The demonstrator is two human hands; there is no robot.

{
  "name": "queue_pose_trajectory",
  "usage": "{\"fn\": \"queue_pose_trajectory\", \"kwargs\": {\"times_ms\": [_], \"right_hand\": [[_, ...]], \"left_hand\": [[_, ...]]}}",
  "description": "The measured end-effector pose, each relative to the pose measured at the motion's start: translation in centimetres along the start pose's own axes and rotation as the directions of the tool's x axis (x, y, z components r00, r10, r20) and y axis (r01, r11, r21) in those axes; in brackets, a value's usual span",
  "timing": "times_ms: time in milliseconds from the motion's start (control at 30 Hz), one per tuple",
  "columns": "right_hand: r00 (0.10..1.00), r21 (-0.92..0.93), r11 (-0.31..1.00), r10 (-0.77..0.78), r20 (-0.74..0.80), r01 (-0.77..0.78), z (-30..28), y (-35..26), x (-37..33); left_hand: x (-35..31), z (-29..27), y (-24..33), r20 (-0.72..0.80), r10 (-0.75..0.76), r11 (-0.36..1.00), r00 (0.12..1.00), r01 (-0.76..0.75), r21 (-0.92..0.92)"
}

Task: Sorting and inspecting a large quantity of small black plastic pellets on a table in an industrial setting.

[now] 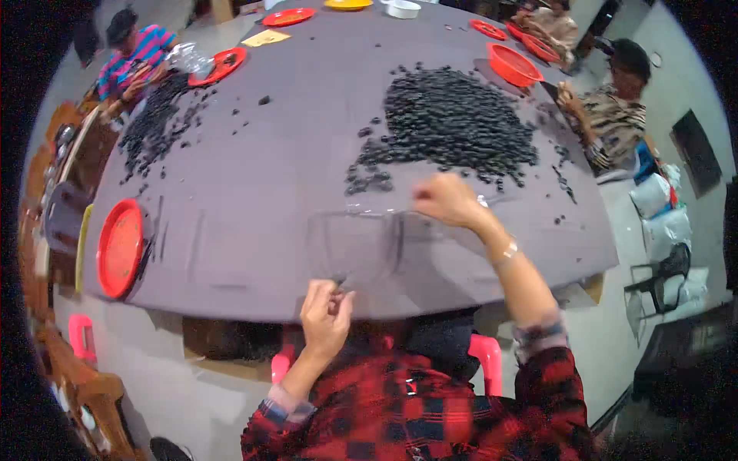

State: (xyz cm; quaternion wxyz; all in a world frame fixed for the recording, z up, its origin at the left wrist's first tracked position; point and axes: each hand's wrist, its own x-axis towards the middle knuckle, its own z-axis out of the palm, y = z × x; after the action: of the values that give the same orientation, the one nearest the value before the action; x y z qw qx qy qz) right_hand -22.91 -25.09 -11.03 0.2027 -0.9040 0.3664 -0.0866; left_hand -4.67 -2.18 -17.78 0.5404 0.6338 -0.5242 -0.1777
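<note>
Curling the fingers of the left hand (326,316) above the near edge of the grey table (254,161), with thumb drawn close to the index finger and a small dark piece (339,278) right at the fingertips. Cannot tell, through the blur, whether pinching that piece or merely overlapping it in view. Reaching farther forward with the right hand (446,201), bent downward at the wrist, fingers folded inward and smeared. Cannot tell whether pressed together or gripping anything. Having, between both hands, a see-through shape (354,238), apparently clear plastic, hard to make out beyond a shiny far rim. Wearing a pale band (509,252) on the right wrist and a red and black checked shirt (400,399).

Facing, just beyond the right hand, a broad heap of dark round pieces (453,115), spread thick in the middle and loose toward the near left corner. Seeing a second, thinner scatter (157,123) at the far left, near a co-worker in a striped top (142,61), beside a red plate with clear plastic on it (219,67). Noting another red plate (119,247) near the left table edge, a red basin (513,65) behind the heap, and another co-worker (615,115) seated at right.
</note>
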Motion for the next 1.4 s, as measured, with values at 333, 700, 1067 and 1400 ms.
{"fn": "queue_pose_trajectory", "kwargs": {"times_ms": [333,700,1067,1400], "right_hand": [[0.835,0.579,0.785,0.156,-0.528,0.22,-0.5,-7.4,9.4],[0.328,0.584,0.702,0.709,-0.624,-0.408,-3.3,12.8,-23.3],[0.353,0.226,0.56,0.736,-0.578,-0.797,-3.7,20.8,-31.1],[0.416,0.349,0.613,0.763,-0.494,-0.709,-4.3,23.5,-27.7]], "left_hand": [[-1.4,0.0,-3.9,-0.044,-0.143,0.969,0.989,0.131,-0.208],[2.0,-1.8,-2.6,-0.084,-0.27,0.943,0.959,0.247,-0.222],[0.3,-3.1,-7.4,-0.257,-0.227,0.974,0.939,0.212,-0.085],[0.1,-3.5,-9.0,-0.293,-0.2,0.972,0.935,0.227,0.059]]}}
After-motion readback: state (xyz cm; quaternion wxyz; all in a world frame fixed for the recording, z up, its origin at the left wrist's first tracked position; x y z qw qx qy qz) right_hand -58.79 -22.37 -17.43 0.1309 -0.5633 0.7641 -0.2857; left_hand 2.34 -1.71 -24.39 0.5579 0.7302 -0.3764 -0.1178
